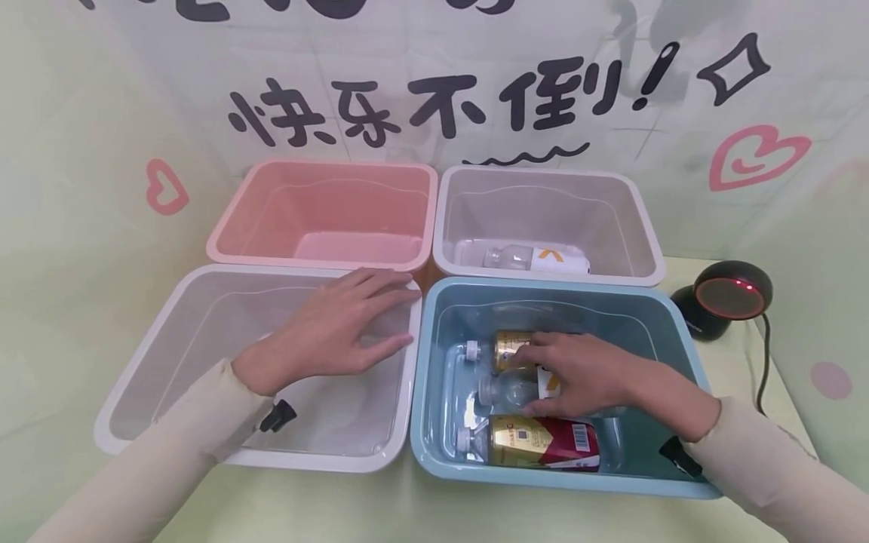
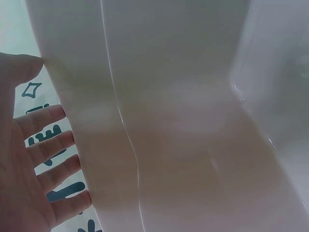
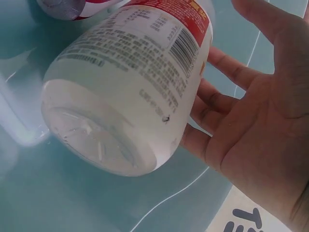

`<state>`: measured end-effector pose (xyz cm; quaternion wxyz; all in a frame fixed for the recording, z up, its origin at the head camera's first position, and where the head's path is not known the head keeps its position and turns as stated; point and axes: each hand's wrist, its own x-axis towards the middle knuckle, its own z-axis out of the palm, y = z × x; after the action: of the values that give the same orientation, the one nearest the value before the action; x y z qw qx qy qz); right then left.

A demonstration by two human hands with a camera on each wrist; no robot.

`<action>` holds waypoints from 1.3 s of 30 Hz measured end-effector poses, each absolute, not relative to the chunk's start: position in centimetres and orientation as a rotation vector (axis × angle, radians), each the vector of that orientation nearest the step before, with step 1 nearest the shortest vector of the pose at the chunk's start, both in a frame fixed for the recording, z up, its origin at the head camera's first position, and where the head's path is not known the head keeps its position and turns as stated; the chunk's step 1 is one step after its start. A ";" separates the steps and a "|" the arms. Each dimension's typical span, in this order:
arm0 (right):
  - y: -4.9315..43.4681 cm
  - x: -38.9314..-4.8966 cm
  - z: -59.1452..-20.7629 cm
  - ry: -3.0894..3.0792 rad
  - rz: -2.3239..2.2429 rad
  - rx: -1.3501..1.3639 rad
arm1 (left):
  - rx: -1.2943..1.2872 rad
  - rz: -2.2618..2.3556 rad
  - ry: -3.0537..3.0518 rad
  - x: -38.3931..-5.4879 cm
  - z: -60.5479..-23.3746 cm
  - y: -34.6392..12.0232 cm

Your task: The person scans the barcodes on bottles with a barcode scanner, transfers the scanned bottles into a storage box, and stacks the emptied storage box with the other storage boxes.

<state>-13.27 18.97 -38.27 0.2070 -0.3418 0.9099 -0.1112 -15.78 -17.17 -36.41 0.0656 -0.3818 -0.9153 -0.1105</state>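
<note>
Extends the left arm [image 1: 142, 471] from the lower left, sleeved almost to the bare wrist [image 1: 256, 368]. Holds the left grip [image 1: 336, 324] palm down, with fingers [image 1: 382, 283] straight and slightly parted and thumb [image 1: 385, 350] spread well away from them. Extends the right arm [image 1: 774, 471] from the lower right, likewise sleeved, pointing leftward and forward. Holds the right grip [image 1: 577, 373] arched, palm down, with right fingers [image 1: 548, 348] bent and right thumb [image 1: 546, 407] apart. Hides the fingertips in the right wrist view, with firmness impossible to judge.

We see a black round-headed device [image 1: 735, 294], its cable [image 1: 766, 362] running below it; a pink heart [image 1: 759, 161] above it; black lettering [image 1: 446, 105] to its upper left; a mauve dot [image 1: 831, 380] to its lower right.
</note>
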 end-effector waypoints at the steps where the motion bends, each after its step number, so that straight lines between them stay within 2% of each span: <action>1: 18.9 -13.2 -38.3 2.538 -0.303 -0.952 | -1.152 -0.334 -2.761 -15.8 -36.4 -17.2; 18: 18.6 -12.9 -39.3 2.589 -0.210 -0.948 | -1.152 -0.331 -2.757 -15.8 -36.4 -17.1; 39: 18.9 -13.4 -37.1 2.550 -0.326 -0.930 | -1.149 -0.332 -2.770 -15.8 -36.3 -17.1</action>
<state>-13.37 18.88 -37.06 0.2024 -0.3330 0.9136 -0.1166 -15.80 -17.10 -36.28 0.0622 -0.3802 -0.9162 -0.1099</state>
